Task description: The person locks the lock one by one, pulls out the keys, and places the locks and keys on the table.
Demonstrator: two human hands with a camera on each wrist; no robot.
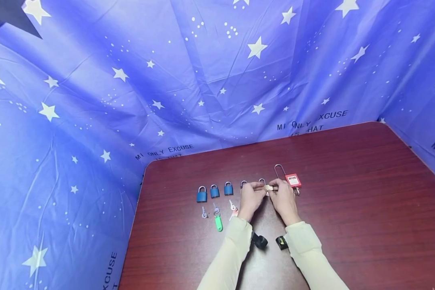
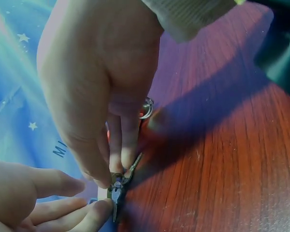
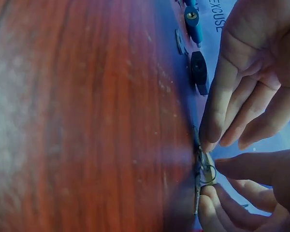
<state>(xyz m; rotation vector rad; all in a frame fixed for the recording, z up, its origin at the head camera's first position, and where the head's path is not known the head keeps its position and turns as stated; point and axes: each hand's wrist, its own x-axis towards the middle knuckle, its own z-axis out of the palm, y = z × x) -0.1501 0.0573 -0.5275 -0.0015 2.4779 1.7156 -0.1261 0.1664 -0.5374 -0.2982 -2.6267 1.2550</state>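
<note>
My left hand (image 1: 251,199) and right hand (image 1: 283,199) meet over a small brass-coloured padlock (image 1: 268,187), with a steel shackle (image 1: 262,180) showing just beyond them. Fingertips of both hands pinch its body from the two sides. A ring (image 3: 210,174) with small silver keys (image 2: 117,195) hangs at its near face, close to the tabletop. Most of the padlock is hidden behind fingers. Just right of the right hand lies a red padlock (image 1: 293,180) with a long shackle. Another padlock (image 3: 199,72), dark-bodied, sits beside the left hand, mostly covered in the head view.
Three blue padlocks (image 1: 214,191) stand in a row to the left. In front of them lie keys (image 1: 204,212), one with a green tag (image 1: 218,222) and another with a reddish tag partly behind the left wrist. A starry blue curtain (image 1: 203,80) borders the dark red table (image 1: 366,193).
</note>
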